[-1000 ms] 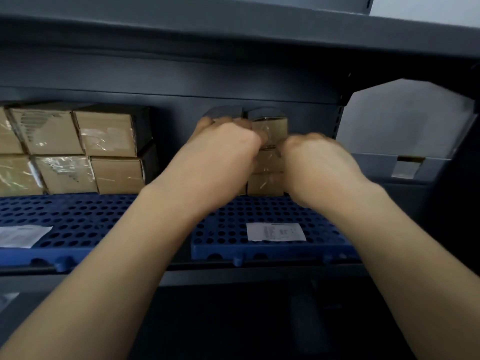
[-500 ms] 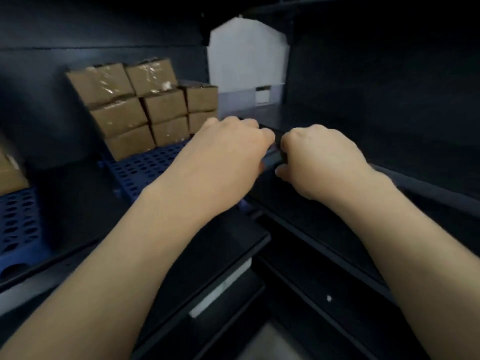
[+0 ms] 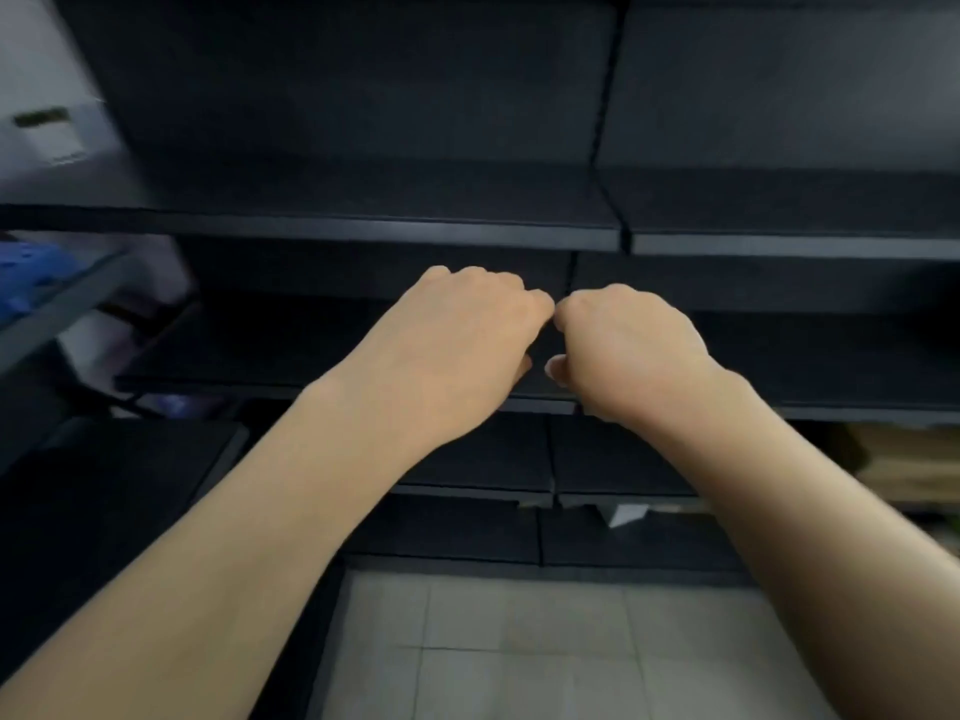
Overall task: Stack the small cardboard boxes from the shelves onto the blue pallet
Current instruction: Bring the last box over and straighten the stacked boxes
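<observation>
Dark grey metal shelves point(image 3: 363, 228) run across the whole frame in several tiers, seen from slightly above, with a strip of pale tiled floor point(image 3: 519, 646) at the bottom centre. On my feed both bare forearms come in from the lower corners and meet at the middle of the frame. I see the left hand point(image 3: 457, 340) and the right hand point(image 3: 631, 350) side by side, backs towards the camera and knuckles nearly touching, in front of the second shelf board. The fingers of both are curled under the palms, and a thumb tip shows beneath each hand, facing the other across a narrow dark gap. Whatever lies under the palms is hidden, so I cannot tell whether either hand grips a box or is closed on nothing.

As for the task's things, a tan cardboard shape point(image 3: 909, 470) sits on a lower shelf at the right edge of the frame, too blurred for me to say whether it is one of the small boxes. At the left edge a blue perforated plastic piece point(image 3: 31, 275) shows above a slanting shelf rail; it may be the pallet, but I cannot be sure. A pale grey container point(image 3: 52, 132) with a dark label fills the upper left corner, and a small white paper tag point(image 3: 626, 513) hangs at a low shelf edge, right of centre
</observation>
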Available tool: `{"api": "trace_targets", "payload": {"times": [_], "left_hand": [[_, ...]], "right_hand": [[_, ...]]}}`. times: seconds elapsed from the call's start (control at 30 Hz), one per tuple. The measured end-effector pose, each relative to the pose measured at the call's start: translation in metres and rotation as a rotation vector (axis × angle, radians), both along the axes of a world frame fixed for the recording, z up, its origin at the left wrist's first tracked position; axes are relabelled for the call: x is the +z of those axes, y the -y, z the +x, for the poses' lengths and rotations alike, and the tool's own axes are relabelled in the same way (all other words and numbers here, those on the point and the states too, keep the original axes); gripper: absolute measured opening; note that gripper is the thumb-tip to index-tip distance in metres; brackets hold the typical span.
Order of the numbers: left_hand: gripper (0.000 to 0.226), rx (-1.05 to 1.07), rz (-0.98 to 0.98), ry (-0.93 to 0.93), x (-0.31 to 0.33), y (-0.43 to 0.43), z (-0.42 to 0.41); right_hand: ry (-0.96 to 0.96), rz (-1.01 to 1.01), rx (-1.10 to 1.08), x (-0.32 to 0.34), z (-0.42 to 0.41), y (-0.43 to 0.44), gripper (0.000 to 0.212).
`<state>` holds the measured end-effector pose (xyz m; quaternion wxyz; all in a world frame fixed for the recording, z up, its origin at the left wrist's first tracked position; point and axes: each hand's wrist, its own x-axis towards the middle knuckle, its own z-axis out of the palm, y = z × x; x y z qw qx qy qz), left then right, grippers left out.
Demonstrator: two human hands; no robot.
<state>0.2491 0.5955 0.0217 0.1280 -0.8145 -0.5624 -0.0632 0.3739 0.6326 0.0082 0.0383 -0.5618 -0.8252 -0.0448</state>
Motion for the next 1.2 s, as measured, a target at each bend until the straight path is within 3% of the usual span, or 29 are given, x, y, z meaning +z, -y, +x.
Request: {"api": "trace_targets", "payload": {"times": [0.2, 0.4, 0.57, 0.73, 1.2], "left_hand": [[0.025, -0.256, -0.044, 0.006, -0.013, -0.021, 0.132], [0.022, -0.438, -0.1, 0.036, -0.032, -0.037, 0.28], [0.025, -0.493, -0.11, 0.035, -0.055, -0.047, 0.374], [0.025, -0.514, -0.151, 0.032, -0.069, -0.065, 0.424], [0.027, -0.485, -0.359, 0.035, -0.151, -0.18, 0.492]], "right_hand": [[-0.007, -0.067, -0.329, -0.015, 0.145, 0.008, 0.011], [-0.074, -0.061, -0.553, -0.032, 0.303, 0.02, 0.037], [-0.038, -0.099, -0.62, -0.051, 0.393, 0.016, 0.027], [-0.041, -0.137, -0.602, -0.071, 0.441, 0.0, 0.037], [-0.088, -0.302, -0.659, -0.164, 0.514, -0.117, 0.037]]}}
